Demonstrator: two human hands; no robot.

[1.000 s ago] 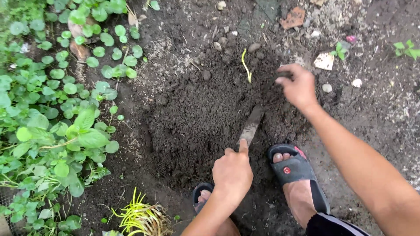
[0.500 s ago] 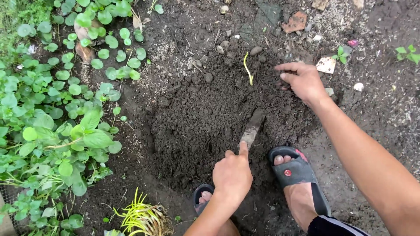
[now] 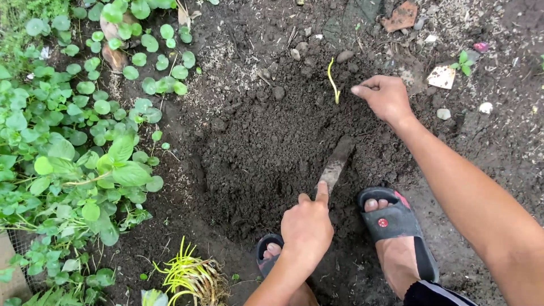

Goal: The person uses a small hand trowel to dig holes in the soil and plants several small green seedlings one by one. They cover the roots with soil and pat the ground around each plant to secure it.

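Head view, step: I was loosening a patch of dark soil [image 3: 266, 153] at the centre of the frame, with one small shoot to deal with; I judged the digging well along, since the earth there already lay crumbled.
Head view, left hand: my left hand [image 3: 307, 226], low and centre, had its grip closed round the handle of a digging tool [image 3: 336, 161], forefinger laid along the shaft; the blade pointed up and right, its tip sunk in the soil.
Head view, right hand: my right hand [image 3: 385, 97], upper right of centre, was loosely curled, fingertips just beside the shoot [image 3: 333, 80]; its grip held nothing that I could see.
Head view, shoot: thin, curved, yellow-green, standing in the soil at upper centre, between the tool's tip and a scatter of pebbles [image 3: 300, 54].
Head view, next move: I judged it called for a light pinch low on the stem, as it looked soft and easy to snap.
Head view, textures: the soil was moist, clumpy and dark; the blade was flat, dull and caked with earth.
Head view, surroundings: round-leaved green plants [image 3: 85, 141] filled the left; pale yellow uprooted blades [image 3: 190, 277] lay at the bottom; my black sandals [image 3: 396, 224] stood at the lower right.
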